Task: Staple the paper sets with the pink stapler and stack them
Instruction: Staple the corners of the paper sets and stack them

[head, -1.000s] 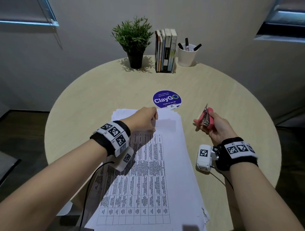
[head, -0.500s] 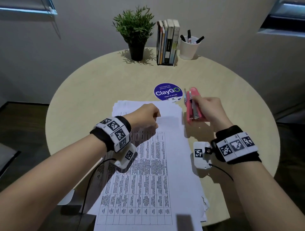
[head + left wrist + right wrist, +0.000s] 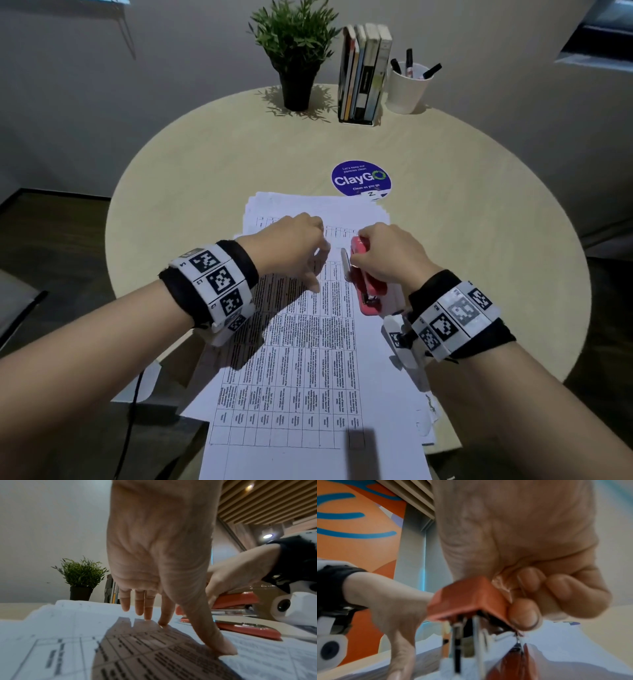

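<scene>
Mostly round pale table, grey wall, left hand flat on papers, right hand gripping pink stapler.

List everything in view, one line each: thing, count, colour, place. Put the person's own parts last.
table: one, light wood, round, under everything.
paper sets: one loose pile, white with printed tables, near half of the table, overhanging its near edge.
pink stapler: one, pink with metal parts, over the pile's right side.
sticker: one, blue, round, beyond the pile.
plant: one, green in a black pot, far edge.
books: one upright row, mixed colours, right of the plant.
cup: one, white, holding dark pens, right of the books.
left hand: fingers straight, tips on the top sheet.
right hand: grips the stapler.
</scene>
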{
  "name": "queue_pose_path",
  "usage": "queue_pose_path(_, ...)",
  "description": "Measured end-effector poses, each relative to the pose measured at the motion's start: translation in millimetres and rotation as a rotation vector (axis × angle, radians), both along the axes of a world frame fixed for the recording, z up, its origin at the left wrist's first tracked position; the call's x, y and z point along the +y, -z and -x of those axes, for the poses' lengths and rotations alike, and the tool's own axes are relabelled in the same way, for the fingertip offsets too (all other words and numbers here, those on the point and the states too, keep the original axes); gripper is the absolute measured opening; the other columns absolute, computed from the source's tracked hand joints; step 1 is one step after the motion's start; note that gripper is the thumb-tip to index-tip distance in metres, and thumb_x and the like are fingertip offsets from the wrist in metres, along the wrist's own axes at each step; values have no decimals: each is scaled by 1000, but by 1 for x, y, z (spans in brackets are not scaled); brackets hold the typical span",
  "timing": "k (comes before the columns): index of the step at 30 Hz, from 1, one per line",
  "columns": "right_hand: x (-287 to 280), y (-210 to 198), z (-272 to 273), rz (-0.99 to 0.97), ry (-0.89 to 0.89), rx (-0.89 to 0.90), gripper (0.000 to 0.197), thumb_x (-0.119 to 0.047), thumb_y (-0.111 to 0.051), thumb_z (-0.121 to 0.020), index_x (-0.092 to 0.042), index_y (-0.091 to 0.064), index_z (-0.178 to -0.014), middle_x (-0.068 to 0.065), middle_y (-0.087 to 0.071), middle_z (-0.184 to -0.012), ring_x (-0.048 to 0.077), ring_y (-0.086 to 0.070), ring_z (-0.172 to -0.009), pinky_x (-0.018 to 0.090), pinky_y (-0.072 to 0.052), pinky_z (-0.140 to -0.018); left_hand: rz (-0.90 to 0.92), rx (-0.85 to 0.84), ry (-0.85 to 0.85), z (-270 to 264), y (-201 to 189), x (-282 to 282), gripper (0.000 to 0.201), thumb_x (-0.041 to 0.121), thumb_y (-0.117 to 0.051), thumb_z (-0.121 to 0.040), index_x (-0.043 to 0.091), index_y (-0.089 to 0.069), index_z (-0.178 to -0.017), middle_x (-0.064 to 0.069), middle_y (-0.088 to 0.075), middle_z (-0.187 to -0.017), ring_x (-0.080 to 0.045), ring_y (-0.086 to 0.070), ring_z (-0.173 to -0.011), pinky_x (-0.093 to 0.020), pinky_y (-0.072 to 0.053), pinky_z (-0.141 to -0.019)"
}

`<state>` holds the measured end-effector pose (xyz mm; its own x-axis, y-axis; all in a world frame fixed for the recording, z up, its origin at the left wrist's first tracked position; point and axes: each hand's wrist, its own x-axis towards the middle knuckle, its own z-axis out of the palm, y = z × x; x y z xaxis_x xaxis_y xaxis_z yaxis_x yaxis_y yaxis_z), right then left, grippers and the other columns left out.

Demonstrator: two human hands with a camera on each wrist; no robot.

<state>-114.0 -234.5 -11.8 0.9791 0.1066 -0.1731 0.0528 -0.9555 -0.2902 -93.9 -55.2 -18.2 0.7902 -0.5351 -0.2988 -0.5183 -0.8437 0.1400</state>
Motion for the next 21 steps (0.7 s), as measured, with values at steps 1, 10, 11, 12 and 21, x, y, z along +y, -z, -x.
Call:
queue_pose_path(1, 1, 1, 1, 7, -8, -5, 21, -30, -61, -81, -11, -60, -90, 3, -58, -82, 29, -55, -80, 30, -34, -59, -55, -27, 55, 3, 0, 1, 55, 66, -75, -57, 24, -65, -92, 0, -50, -117, -21, -46, -110, -36, -46, -83)
queue_pose_path(10, 5, 3, -3, 125, -89, -84, 15, -30, -57, -87, -15, -54, -88, 0, -47, -76, 28, -48, -79, 31, -32, -64, 0, -14, 162, 11, 10, 11, 91, 68, -71, -62, 9, -50, -127, -5, -36, -136, -22, -38, -119, -37, -42, -97)
queue_pose_path(11, 5, 4, -4, 134, -93, -99, 14, -29, -56, -87, -15, -54, -87, -1, -46, -74, 28, -47, -78, 31, -32, -64, -2, -6, 165, 11, 11, 11, 91, 68, -71, -62, 9, -49, -128, -4, -37, -135, -21, -38, -119, -37, -42, -97)
queue_pose_path(12, 6, 4, -4, 143, -97, -112, 15, -29, -56, -87, -15, -54, -86, -1, -46, -74, 28, -47, -78, 30, -31, -64, -5, -5, 168, 11, 11, 12, 92, 67, -71, -62, 9, -48, -130, -4, -38, -135, -21, -38, -119, -36, -42, -98)
queue_pose_path(21, 11, 6, 2, 131, -104, -217, 15, -27, -55, -88, -14, -51, -83, 5, -51, -78, 32, -47, -76, 31, -25, -59, -7, 9, 167, 9, 10, 13, 96, 67, -73, -60, 11, -48, -134, -4, -38, -137, -22, -38, -123, -36, -41, -100)
